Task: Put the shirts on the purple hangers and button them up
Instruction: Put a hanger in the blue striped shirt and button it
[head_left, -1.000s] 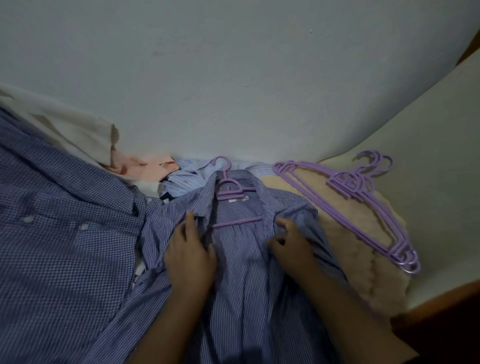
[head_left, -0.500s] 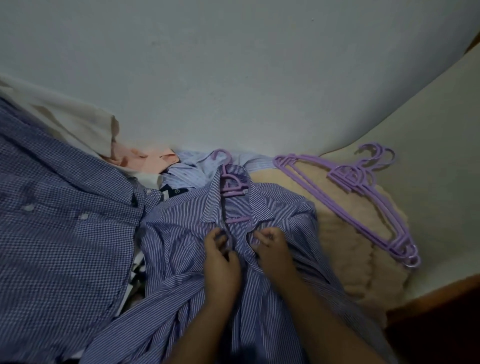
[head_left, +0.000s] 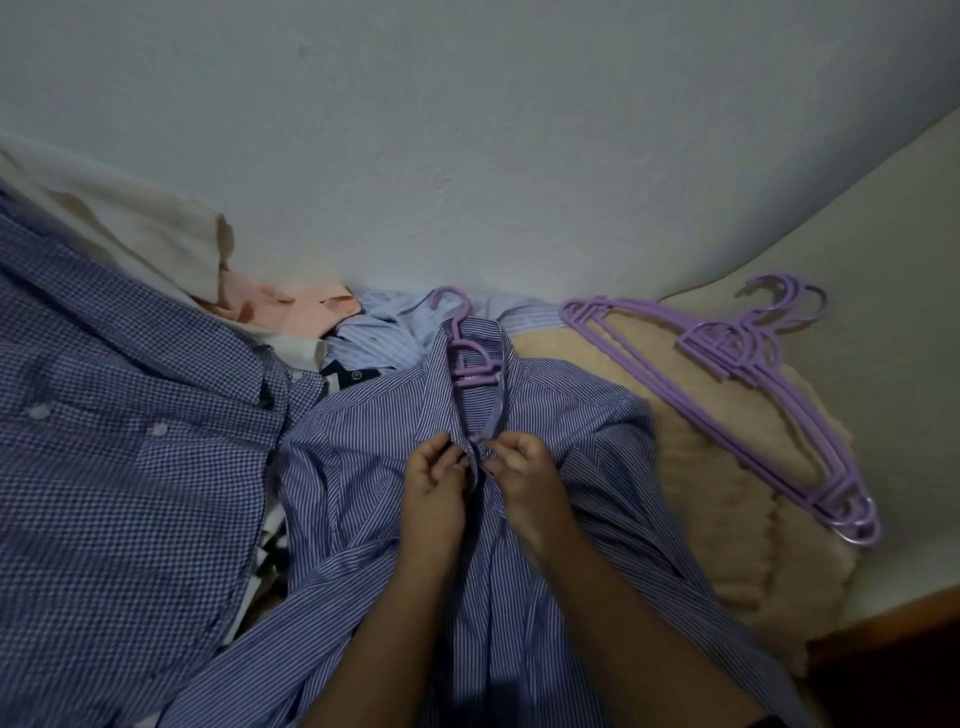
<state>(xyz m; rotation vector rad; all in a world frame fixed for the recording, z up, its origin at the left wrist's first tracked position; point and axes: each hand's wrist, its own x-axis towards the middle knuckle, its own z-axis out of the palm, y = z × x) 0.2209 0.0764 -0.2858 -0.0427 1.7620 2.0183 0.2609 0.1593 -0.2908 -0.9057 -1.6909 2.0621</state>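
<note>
The striped shirt is lying over a purple hanger, just beside the spare hangers. Left hand and right hand are pinching the placket edges below the collar; aligning button and hole squarely should be helping.

The purple hanger shows only its hook and neck; its shoulders lie hidden inside the striped shirt. The shirt's hem runs off the frame at 6 o'clock. Both forearms cover the lower placket. Whether a button sits between the left hand and right hand is too small and dim to tell. The checked shirt is cut off at 9 o'clock.
</note>
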